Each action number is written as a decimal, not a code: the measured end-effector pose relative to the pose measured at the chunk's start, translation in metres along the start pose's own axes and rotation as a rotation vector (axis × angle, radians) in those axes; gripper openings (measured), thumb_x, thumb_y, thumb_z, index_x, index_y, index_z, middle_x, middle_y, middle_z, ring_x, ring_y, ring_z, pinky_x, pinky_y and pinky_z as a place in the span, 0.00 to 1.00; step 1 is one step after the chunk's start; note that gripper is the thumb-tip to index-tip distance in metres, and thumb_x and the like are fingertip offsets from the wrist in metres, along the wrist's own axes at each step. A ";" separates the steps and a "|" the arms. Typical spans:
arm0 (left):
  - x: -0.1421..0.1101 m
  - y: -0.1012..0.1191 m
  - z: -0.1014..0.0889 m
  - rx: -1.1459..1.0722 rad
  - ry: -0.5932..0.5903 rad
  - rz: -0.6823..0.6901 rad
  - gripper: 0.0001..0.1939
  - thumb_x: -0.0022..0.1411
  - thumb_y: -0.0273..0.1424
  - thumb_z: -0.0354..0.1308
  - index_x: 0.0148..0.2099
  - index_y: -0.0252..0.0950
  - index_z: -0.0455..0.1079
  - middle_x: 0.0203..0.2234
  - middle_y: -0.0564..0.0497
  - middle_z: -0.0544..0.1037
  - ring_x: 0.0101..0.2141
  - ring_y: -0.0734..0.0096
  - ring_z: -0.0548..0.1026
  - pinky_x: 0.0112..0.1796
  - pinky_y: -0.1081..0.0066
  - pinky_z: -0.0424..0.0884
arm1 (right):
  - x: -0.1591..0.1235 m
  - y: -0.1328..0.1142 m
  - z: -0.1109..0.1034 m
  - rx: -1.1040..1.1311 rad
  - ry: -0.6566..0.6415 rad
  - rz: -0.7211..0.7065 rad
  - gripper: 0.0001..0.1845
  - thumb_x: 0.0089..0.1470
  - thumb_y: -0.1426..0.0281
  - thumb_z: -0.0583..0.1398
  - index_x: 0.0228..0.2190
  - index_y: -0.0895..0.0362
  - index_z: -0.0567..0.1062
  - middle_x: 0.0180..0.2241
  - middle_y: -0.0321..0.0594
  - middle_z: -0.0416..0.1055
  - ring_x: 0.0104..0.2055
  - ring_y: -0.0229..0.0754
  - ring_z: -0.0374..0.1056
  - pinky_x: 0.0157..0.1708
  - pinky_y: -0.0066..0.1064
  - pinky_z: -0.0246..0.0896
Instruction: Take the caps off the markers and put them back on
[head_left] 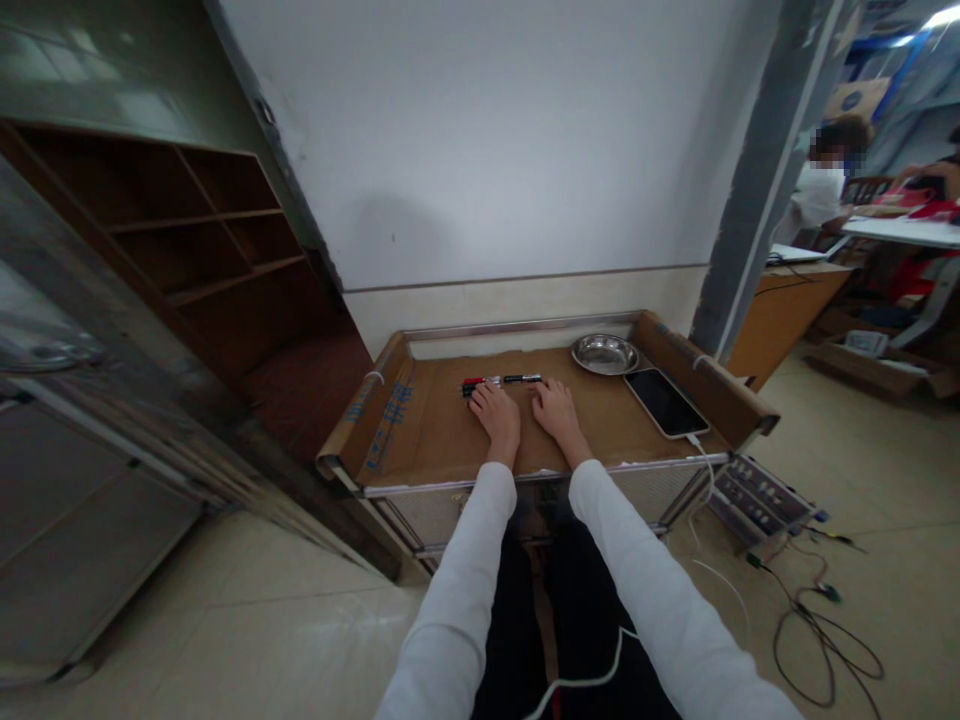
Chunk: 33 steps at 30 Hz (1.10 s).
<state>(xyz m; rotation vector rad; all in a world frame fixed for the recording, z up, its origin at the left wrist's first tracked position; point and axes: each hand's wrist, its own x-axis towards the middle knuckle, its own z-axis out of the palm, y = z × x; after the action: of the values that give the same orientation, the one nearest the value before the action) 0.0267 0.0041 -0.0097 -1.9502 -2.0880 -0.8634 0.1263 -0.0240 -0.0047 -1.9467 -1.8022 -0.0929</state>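
On the brown cardboard top of a small cart lie a few pens in a rough row. My left hand rests palm down with its fingers stretched over the left group, a red pen and a black pen. Their right parts are partly covered by the fingers. Just to the right is a black marker with a pale end. My right hand lies palm down too, its extended fingertips at the marker's right end. Neither hand appears wrapped around a pen.
A shiny metal dish sits at the back right of the cardboard surface. Beside it lies a phone with a white cable. Raised rims flank the top. A grey electrical box and loose wires are on the floor, right.
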 end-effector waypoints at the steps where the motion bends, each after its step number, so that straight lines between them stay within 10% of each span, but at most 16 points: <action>1: 0.000 0.000 -0.002 0.001 -0.012 0.019 0.17 0.64 0.24 0.41 0.50 0.24 0.64 0.46 0.31 0.70 0.47 0.50 0.68 0.47 0.55 0.63 | 0.000 0.000 0.000 0.008 0.002 -0.013 0.18 0.58 0.75 0.50 0.47 0.56 0.72 0.47 0.47 0.69 0.50 0.46 0.60 0.49 0.35 0.51; 15: 0.006 -0.002 -0.002 -0.283 -0.231 0.484 0.08 0.67 0.31 0.47 0.46 0.37 0.66 0.42 0.46 0.70 0.42 0.68 0.72 0.42 0.71 0.68 | 0.003 0.004 0.005 -0.022 0.004 -0.015 0.19 0.59 0.74 0.51 0.51 0.56 0.69 0.49 0.49 0.66 0.50 0.46 0.61 0.48 0.35 0.52; 33: 0.010 -0.005 -0.007 -0.675 0.038 0.298 0.08 0.68 0.33 0.48 0.47 0.37 0.61 0.43 0.45 0.68 0.46 0.68 0.70 0.48 0.67 0.67 | 0.009 0.014 0.017 0.074 0.057 -0.065 0.14 0.61 0.70 0.53 0.45 0.60 0.72 0.44 0.48 0.71 0.46 0.44 0.64 0.46 0.33 0.54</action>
<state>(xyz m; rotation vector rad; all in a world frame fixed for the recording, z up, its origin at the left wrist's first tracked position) 0.0187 0.0090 -0.0006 -2.4282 -1.5277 -1.6634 0.1363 -0.0096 -0.0208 -1.8171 -1.8063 -0.1012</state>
